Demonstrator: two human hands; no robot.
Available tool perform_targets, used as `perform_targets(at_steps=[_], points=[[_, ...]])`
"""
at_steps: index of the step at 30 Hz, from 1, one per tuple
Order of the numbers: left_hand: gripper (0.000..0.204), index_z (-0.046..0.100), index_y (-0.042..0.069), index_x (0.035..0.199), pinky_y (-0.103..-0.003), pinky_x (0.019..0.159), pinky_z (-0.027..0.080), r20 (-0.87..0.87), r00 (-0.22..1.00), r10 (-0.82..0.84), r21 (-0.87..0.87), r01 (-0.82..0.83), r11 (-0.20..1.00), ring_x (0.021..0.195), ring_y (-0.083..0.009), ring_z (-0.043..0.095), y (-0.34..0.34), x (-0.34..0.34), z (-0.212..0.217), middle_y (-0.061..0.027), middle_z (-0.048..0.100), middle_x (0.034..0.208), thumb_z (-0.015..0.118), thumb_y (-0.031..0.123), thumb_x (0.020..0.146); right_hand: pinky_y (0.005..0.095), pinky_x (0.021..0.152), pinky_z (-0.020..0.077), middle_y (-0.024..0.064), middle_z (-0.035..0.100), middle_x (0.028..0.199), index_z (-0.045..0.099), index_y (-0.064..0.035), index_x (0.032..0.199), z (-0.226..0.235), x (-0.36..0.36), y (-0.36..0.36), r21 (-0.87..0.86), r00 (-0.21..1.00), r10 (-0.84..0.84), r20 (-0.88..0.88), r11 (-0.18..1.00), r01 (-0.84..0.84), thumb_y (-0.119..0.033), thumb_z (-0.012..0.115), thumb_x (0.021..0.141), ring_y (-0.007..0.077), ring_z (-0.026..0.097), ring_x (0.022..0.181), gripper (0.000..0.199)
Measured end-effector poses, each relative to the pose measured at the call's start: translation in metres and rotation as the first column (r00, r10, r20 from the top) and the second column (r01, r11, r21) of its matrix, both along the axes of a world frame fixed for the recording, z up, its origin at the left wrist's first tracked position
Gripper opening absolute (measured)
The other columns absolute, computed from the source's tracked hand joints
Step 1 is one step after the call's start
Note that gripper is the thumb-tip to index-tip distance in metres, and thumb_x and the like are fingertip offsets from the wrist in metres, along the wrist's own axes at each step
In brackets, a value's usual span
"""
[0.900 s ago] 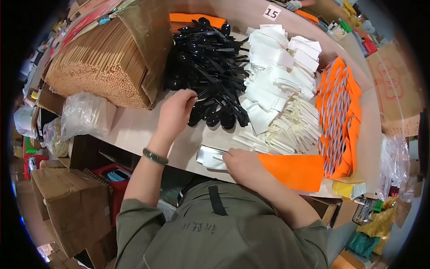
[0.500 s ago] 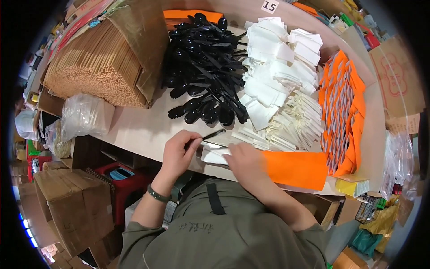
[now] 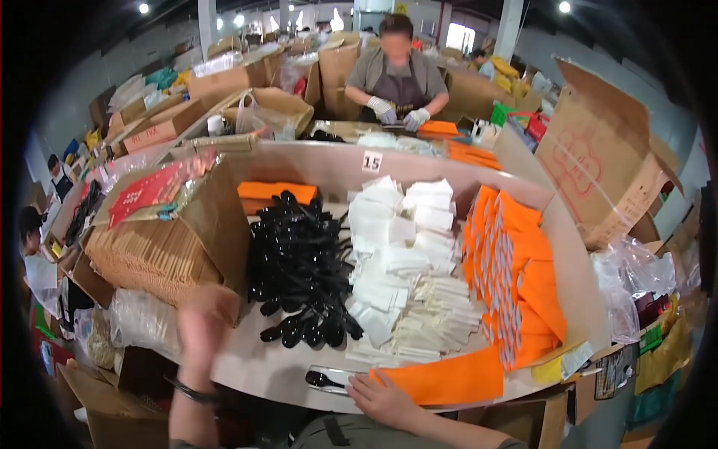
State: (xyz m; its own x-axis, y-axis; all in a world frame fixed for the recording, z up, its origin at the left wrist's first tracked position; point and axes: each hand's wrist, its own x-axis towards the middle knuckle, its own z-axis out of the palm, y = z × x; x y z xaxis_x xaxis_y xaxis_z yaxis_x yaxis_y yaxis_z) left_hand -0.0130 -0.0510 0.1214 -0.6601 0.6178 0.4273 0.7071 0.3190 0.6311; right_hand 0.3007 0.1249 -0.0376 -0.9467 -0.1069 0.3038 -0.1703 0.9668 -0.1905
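Note:
My right hand [image 3: 380, 396] grips the left end of a flat orange packet [image 3: 456, 378] at the table's front edge, fingers laid across it. From that end sticks a clear film mouth, and a black plastic spoon [image 3: 323, 379] lies on or inside it, bowl to the left; its handle runs under my fingers. My left hand [image 3: 206, 318] is smeared by motion in front of a carton [image 3: 217, 232] packed with slim tan sticks [image 3: 146, 258], so its fingers cannot be read. Beyond my hands lie a heap of black spoons [image 3: 299, 273] and piles of folded white napkins [image 3: 374, 232].
Narrow white paper packets [image 3: 434, 322] lie before the napkins. Overlapping orange packets [image 3: 516, 277] stack at the right, against the raised table rim [image 3: 576, 254]. A clear plastic bag [image 3: 142, 318] sits left. Across the partition stands a co-worker [image 3: 400, 75] in white gloves.
The view has tilted up, bringing the co-worker in. My left hand has let go of the spoon and moved left to the carton. The spoon now lies at the packet's mouth.

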Motion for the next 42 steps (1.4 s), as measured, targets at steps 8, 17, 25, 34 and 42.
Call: perform_targets(at_steps=[8, 17, 25, 34, 42], points=[[0.022, 0.070, -0.002, 0.094, -0.049, 0.071, 0.052, -0.519, 0.830, 0.203, -0.348, -0.422, 0.837, 0.081, -0.0440, 0.065, -0.023, -0.139, 0.040, -0.0230, 0.067, 0.081, 0.066, 0.017, 0.084, 0.0517, 0.103, 0.0428, 0.0148, 0.057, 0.131, 0.061, -0.0074, 0.122, 0.001, -0.004, 0.001, 0.032, 1.000, 0.021, 0.014, 0.999, -0.021, -0.026, 0.068, 0.087, 0.0288, 0.055, 0.125, 0.040], [0.019, 0.065, 0.004, 0.106, -0.043, 0.075, 0.051, -0.373, 0.850, 0.371, -0.006, -0.403, 0.915, 0.088, -0.0402, 0.065, -0.017, -0.108, 0.043, -0.0230, 0.067, 0.096, 0.055, 0.009, 0.091, 0.0584, 0.106, 0.0410, 0.0306, 0.051, 0.136, 0.067, -0.0103, 0.117, 0.014, 0.007, 0.022, -0.178, 0.997, -0.075, 0.026, 0.981, 0.078, -0.017, 0.070, 0.083, 0.0459, 0.051, 0.126, 0.035], [0.010, 0.067, 0.002, 0.099, -0.022, 0.066, 0.044, 0.727, 0.687, -0.010, 0.058, -0.047, 0.997, 0.073, -0.0068, 0.054, -0.070, 0.049, -0.114, 0.0034, 0.060, 0.082, 0.066, 0.011, 0.095, 0.0565, 0.110, 0.0376, 0.0324, 0.044, 0.141, 0.067, -0.0138, 0.120, 0.025, 0.006, 0.025, -0.304, 0.999, -0.033, 0.031, 0.952, 0.041, -0.014, 0.071, 0.082, 0.0480, 0.046, 0.129, 0.038], [0.006, 0.068, -0.002, 0.092, -0.027, 0.074, 0.054, 0.726, 0.651, -0.221, -0.205, 0.512, 0.834, 0.079, -0.0109, 0.066, 0.009, 0.071, -0.122, -0.0055, 0.069, 0.084, 0.071, 0.000, 0.087, 0.0549, 0.108, 0.0390, 0.0309, 0.047, 0.138, 0.065, -0.0131, 0.123, 0.026, 0.003, 0.016, -0.277, 0.998, -0.058, 0.023, 0.959, 0.062, -0.017, 0.072, 0.082, 0.0469, 0.048, 0.126, 0.042], [0.044, 0.058, 0.000, 0.087, -0.041, 0.067, 0.051, -0.065, 0.990, -0.123, -0.544, 0.068, 0.836, 0.079, -0.0342, 0.062, 0.045, 0.126, -0.112, -0.0148, 0.061, 0.085, 0.081, 0.037, 0.079, 0.0507, 0.104, 0.0413, 0.0271, 0.051, 0.134, 0.056, -0.0002, 0.115, 0.040, -0.003, 0.007, -0.191, 0.961, -0.260, 0.097, 0.942, 0.275, -0.022, 0.078, 0.078, 0.0436, 0.050, 0.123, 0.048]])
